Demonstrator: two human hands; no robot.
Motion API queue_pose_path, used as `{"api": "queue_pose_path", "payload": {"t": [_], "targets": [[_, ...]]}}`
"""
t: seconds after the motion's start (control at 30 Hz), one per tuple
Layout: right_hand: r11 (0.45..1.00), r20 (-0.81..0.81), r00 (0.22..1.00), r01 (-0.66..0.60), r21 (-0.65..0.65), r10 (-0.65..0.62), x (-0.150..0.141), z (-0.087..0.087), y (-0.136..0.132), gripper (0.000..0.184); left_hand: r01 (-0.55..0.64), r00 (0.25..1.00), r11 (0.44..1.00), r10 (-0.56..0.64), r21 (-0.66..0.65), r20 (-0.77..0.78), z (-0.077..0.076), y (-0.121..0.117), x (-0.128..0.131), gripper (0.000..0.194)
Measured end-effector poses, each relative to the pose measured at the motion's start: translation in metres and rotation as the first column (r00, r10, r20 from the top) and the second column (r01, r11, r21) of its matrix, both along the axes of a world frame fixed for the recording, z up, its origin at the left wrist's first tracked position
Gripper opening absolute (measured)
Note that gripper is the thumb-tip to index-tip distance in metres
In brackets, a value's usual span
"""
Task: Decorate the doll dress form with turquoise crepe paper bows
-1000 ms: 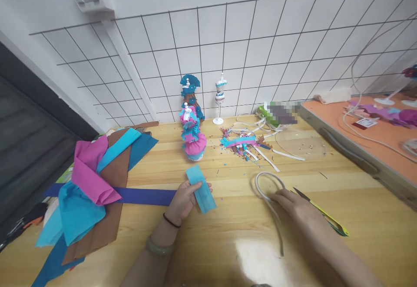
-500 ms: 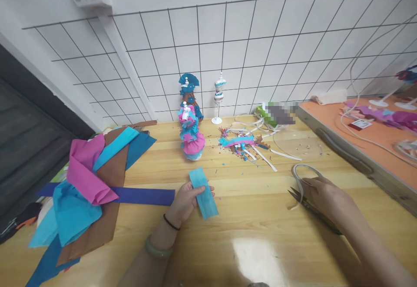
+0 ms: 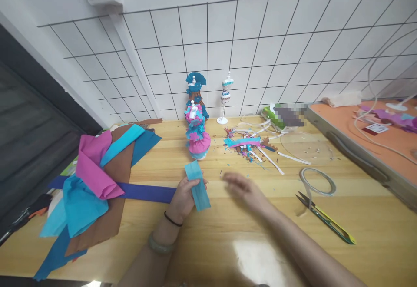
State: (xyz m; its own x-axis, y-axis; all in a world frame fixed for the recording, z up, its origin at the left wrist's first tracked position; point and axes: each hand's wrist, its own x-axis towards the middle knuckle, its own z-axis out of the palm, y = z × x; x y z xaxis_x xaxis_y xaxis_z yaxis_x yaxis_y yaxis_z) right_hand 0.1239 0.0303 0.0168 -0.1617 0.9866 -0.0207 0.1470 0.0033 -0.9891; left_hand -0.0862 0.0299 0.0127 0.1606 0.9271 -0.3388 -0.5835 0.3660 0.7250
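My left hand point(image 3: 184, 198) is closed on a folded strip of turquoise crepe paper point(image 3: 197, 183), held just above the wooden table point(image 3: 228, 235). My right hand point(image 3: 243, 187) hovers a little to the right of the strip, fingers stretched out and blurred, holding nothing. A roll of white tape point(image 3: 317, 182) and a pair of yellow-handled snips point(image 3: 325, 218) lie on the table to the right of that hand.
A pile of pink, turquoise, brown and blue crepe paper point(image 3: 97, 178) covers the table's left side. Two dressed paper dolls point(image 3: 196, 124) and a small white mannequin stand point(image 3: 225, 98) stand by the tiled wall. Paper scraps point(image 3: 250, 146) lie behind. An orange board point(image 3: 374, 135) sits at right.
My right hand let go of the tape roll, leaving it by the snips, and swung left toward the turquoise strip. My left hand kept the strip.
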Motion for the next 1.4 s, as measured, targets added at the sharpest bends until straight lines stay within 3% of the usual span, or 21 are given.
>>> {"api": "queue_pose_path", "payload": {"t": [0.07,0.13,0.2,0.23,0.3,0.4,0.5,0.57,0.6,0.63,0.67,0.7,0.73,0.77,0.8,0.87,0.9,1.0,1.1,1.27,1.4], "targets": [[0.977,-0.011,0.978,0.207,0.053,-0.206,0.01,-0.005,0.017,0.043,0.004,1.0,1.0,-0.004,0.0,0.001,0.0,0.0,0.0,0.026],[0.965,-0.044,0.97,0.244,0.093,-0.24,0.013,-0.005,0.02,0.041,0.013,1.0,1.0,-0.013,-0.002,-0.002,0.001,0.0,0.002,0.027],[0.999,-0.038,0.999,-0.035,0.022,0.035,0.006,-0.006,0.014,0.032,0.022,1.0,1.0,-0.022,-0.007,-0.006,0.001,0.0,0.004,0.024],[0.979,-0.058,0.978,-0.201,-0.046,0.198,-0.001,-0.007,0.011,0.032,0.026,1.0,1.0,-0.026,-0.011,-0.01,0.001,0.0,0.004,0.022],[0.944,-0.115,0.952,-0.297,-0.14,0.283,-0.013,-0.012,0.014,0.034,0.032,0.999,0.999,-0.032,-0.02,-0.03,0.001,0.0,0.005,0.021],[0.995,-0.117,0.993,0.009,-0.1,-0.021,-0.019,-0.015,0.038,0.047,0.033,0.997,0.999,-0.035,-0.031,-0.068,0.002,-0.001,0.005,0.028],[0.99,-0.123,0.983,0.131,-0.045,-0.135,-0.007,-0.008,0.05,0.048,0.04,0.995,0.999,-0.043,-0.035,-0.089,0.003,-0.001,0.004,0.032],[0.998,-0.121,0.992,0.031,-0.061,-0.038,0.006,-0.001,0.038,0.042,0.057,0.992,0.998,-0.061,-0.039,-0.108,0.003,-0.001,0.005,0.031],[0.991,-0.118,0.989,-0.095,-0.093,0.084,0.012,0.002,0.029,0.038,0.069,0.99,0.997,-0.074,-0.043,-0.122,0.003,-0.001,0.005,0.03],[0.909,-0.127,0.926,-0.374,-0.186,0.355,0.02,0.004,0.019,0.036,0.083,0.987,0.995,-0.089,-0.048,-0.137,0.003,-0.001,0.006,0.028],[0.762,-0.153,0.814,-0.579,-0.288,0.561,0.027,0.004,0.011,0.036,0.097,0.983,0.994,-0.104,-0.053,-0.151,0.003,-0.002,0.007,0.027],[0.707,-0.138,0.774,-0.624,-0.333,0.619,0.034,0.004,0.006,0.035,0.114,0.979,0.992,-0.122,-0.058,-0.164,0.002,-0.002,0.008,0.027],[0.771,-0.077,0.827,-0.55,-0.32,0.557,0.041,0.002,0.005,0.035,0.13,0.975,0.99,-0.139,-0.06,-0.175,0.001,-0.002,0.009,0.026],[0.912,0.008,0.939,-0.332,-0.242,0.344,0.047,0.0,0.006,0.037,0.145,0.971,0.988,-0.153,-0.059,-0.185,0.0,-0.003,0.01,0.026],[0.986,0.07,0.992,-0.092,-0.141,0.102,0.051,-0.002,0.009,0.039,0.158,0.967,0.986,-0.166,-0.058,-0.194,0.0,-0.003,0.011,0.026],[0.977,0.088,0.973,0.211,0.04,-0.213,0.051,-0.004,0.014,0.041,0.178,0.96,0.982,-0.187,-0.06,-0.208,-0.001,-0.004,0.013,0.027],[0.975,0.084,0.973,0.208,0.079,-0.214,0.047,-0.004,0.014,0.038,0.185,0.958,0.981,-0.194,-0.061,-0.213,-0.002,-0.004,0.013,0.028],[0.981,0.17,0.981,-0.124,0.15,0.098,0.02,0.0,0.0,0.024,0.194,0.955,0.98,-0.201,-0.052,-0.219,-0.001,-0.005,0.015,0.03],[0.85,0.404,0.87,-0.423,0.314,0.283,-0.009,0.008,-0.022,0.031,0.181,0.955,0.983,-0.179,-0.013,-0.236,0.0,-0.005,0.017,0.028],[0.693,0.65,0.736,-0.568,0.444,0.188,-0.028,0.011,-0.03,0.038,0.188,0.962,0.981,-0.174,0.051,-0.209,-0.001,-0.005,0.019,0.022],[0.615,0.645,0.76,-0.546,0.569,0.078,-0.028,0.001,-0.023,0.026,0.179,0.967,0.983,-0.169,0.033,-0.192,-0.002,-0.005,0.019,0.024]]}}
